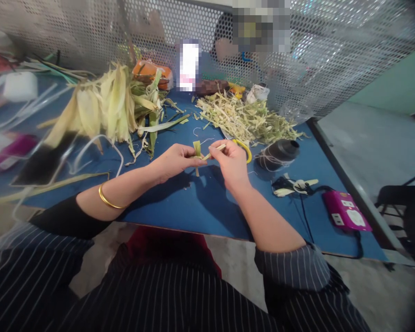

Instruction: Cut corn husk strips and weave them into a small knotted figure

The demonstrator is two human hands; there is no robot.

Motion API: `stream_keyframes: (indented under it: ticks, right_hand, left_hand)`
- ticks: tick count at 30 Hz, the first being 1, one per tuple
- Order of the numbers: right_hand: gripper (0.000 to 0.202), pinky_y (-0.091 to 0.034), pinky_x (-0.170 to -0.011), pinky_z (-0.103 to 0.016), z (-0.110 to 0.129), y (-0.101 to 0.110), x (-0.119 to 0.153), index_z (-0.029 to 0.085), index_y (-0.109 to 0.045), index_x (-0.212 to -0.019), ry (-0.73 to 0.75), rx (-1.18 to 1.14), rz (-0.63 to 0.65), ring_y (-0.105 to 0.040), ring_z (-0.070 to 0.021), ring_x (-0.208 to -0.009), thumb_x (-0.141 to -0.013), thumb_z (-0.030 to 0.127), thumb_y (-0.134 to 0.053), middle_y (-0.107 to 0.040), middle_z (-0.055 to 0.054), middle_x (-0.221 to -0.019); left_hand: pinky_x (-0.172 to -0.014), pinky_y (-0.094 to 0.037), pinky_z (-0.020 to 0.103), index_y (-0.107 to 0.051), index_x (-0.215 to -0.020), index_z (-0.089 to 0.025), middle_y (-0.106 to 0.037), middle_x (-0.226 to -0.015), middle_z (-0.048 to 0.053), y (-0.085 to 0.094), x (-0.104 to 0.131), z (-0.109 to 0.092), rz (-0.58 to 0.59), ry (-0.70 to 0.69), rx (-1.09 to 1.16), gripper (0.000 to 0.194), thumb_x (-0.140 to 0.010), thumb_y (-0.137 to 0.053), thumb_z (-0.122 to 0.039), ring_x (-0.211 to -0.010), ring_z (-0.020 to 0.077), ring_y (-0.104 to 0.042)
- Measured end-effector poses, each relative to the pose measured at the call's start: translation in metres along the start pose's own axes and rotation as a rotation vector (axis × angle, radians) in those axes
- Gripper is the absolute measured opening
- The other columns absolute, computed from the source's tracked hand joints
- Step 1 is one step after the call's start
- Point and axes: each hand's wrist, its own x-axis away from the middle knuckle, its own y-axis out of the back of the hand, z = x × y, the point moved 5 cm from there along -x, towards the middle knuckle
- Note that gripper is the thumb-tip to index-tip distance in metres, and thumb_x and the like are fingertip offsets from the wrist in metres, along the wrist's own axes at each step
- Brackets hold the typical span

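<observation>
My left hand [176,162] pinches a short green husk strip [197,148] that stands upright between thumb and fingers above the blue table [180,210]. Just to the right, my right hand [231,161] is closed on a thin pale husk strip [210,154], which slants down to the left fingertips. The two hands are close together. Yellow-handled scissors [245,150] lie partly hidden behind my right hand. Beyond the hands, a heap of shredded husk pieces [249,117] covers the table, and large pale husks [103,108] are piled at the back left.
A black thread cone [278,154] lies right of the scissors. A purple power socket [346,211] with a black cord is near the right edge. An orange package [154,74] sits at the back by the perforated metal screen [318,55], behind which a person is partly visible.
</observation>
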Motion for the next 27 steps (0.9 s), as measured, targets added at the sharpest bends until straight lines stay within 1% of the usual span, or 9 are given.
stream_keyframes:
  ticks: [2, 3, 5, 7, 11, 17, 21, 24, 27]
  right_hand:
    - [0.019, -0.046, -0.074, -0.030, 0.010, 0.006, -0.002, 0.020, -0.065, -0.085, 0.094, 0.155, -0.003, -0.060, -0.0144, -0.077, -0.071, 0.031, -0.070, -0.065, -0.001, -0.082]
    - [0.017, -0.045, -0.078, -0.031, 0.015, 0.005, -0.002, 0.020, -0.067, -0.084, 0.136, 0.235, 0.043, -0.060, -0.0151, -0.080, -0.073, 0.033, -0.069, -0.067, -0.002, -0.086]
    - [0.014, -0.045, -0.077, -0.032, 0.021, 0.000, 0.001, 0.020, -0.069, -0.076, 0.162, 0.343, 0.173, -0.060, -0.0155, -0.079, -0.076, 0.034, -0.066, -0.068, -0.002, -0.082]
    - [0.014, -0.044, -0.072, -0.031, 0.023, -0.004, 0.004, 0.019, -0.068, -0.069, 0.139, 0.360, 0.236, -0.059, -0.0148, -0.072, -0.075, 0.031, -0.067, -0.067, -0.001, -0.074]
    - [0.010, -0.042, -0.065, -0.028, 0.021, -0.004, 0.006, 0.017, -0.066, -0.065, 0.098, 0.255, 0.175, -0.056, -0.0123, -0.064, -0.073, 0.023, -0.067, -0.065, 0.001, -0.068]
    - [0.012, -0.041, -0.063, -0.027, 0.019, 0.001, 0.007, 0.017, -0.063, -0.063, 0.152, 0.226, 0.021, -0.051, -0.0102, -0.061, -0.074, 0.021, -0.065, -0.061, 0.002, -0.064]
    - [0.014, -0.041, -0.062, -0.026, 0.023, 0.001, 0.010, 0.018, -0.061, -0.064, 0.212, 0.259, -0.027, -0.052, -0.0104, -0.062, -0.077, 0.022, -0.063, -0.060, 0.002, -0.065]
    - [0.016, -0.042, -0.067, -0.028, 0.029, -0.001, 0.011, 0.018, -0.060, -0.064, 0.347, 0.312, -0.012, -0.053, -0.0110, -0.065, -0.079, 0.023, -0.062, -0.060, 0.002, -0.068]
    - [0.016, -0.042, -0.077, -0.031, 0.032, -0.006, 0.012, 0.019, -0.060, -0.065, 0.459, 0.373, 0.060, -0.055, -0.0124, -0.071, -0.079, 0.022, -0.064, -0.061, 0.001, -0.070]
  left_hand:
    - [-0.059, -0.040, 0.025, -0.073, -0.075, -0.015, -0.065, -0.064, 0.002, -0.002, 0.000, 0.004, 0.045, 0.028, -0.011, 0.021, -0.070, -0.070, -0.035, -0.058, 0.0115, -0.053]
    - [-0.063, -0.042, 0.026, -0.074, -0.079, -0.015, -0.067, -0.069, 0.003, -0.004, 0.000, 0.005, 0.070, 0.035, -0.017, 0.021, -0.070, -0.069, -0.034, -0.062, 0.0122, -0.056]
    - [-0.068, -0.044, 0.026, -0.075, -0.084, -0.016, -0.070, -0.076, 0.003, -0.007, 0.000, 0.006, 0.095, 0.028, -0.035, 0.021, -0.071, -0.067, -0.030, -0.068, 0.0126, -0.059]
    - [-0.068, -0.044, 0.026, -0.075, -0.085, -0.017, -0.069, -0.074, 0.002, -0.008, 0.001, 0.004, 0.095, 0.014, -0.074, 0.021, -0.071, -0.066, -0.029, -0.068, 0.0125, -0.059]
    - [-0.057, -0.042, 0.025, -0.074, -0.079, -0.014, -0.063, -0.061, 0.000, -0.009, 0.004, -0.001, 0.081, 0.015, -0.185, 0.023, -0.075, -0.063, -0.034, -0.059, 0.0124, -0.055]
    - [-0.069, -0.043, 0.026, -0.073, -0.080, -0.015, -0.069, -0.075, 0.005, -0.016, 0.008, -0.009, 0.203, -0.023, -0.202, 0.030, -0.082, -0.057, -0.040, -0.073, 0.0143, -0.060]
    - [-0.068, -0.042, 0.024, -0.072, -0.076, -0.015, -0.068, -0.073, 0.004, -0.016, 0.008, -0.008, 0.244, -0.009, -0.151, 0.027, -0.082, -0.059, -0.039, -0.069, 0.0117, -0.058]
    - [-0.058, -0.038, 0.022, -0.071, -0.078, -0.016, -0.062, -0.063, 0.000, -0.015, 0.007, 0.000, 0.236, 0.091, -0.059, 0.023, -0.079, -0.062, -0.037, -0.059, 0.0087, -0.052]
    - [-0.053, -0.035, 0.021, -0.070, -0.078, -0.015, -0.057, -0.057, -0.001, -0.015, 0.008, 0.007, 0.244, 0.169, 0.035, 0.019, -0.075, -0.067, -0.033, -0.053, 0.0072, -0.047]
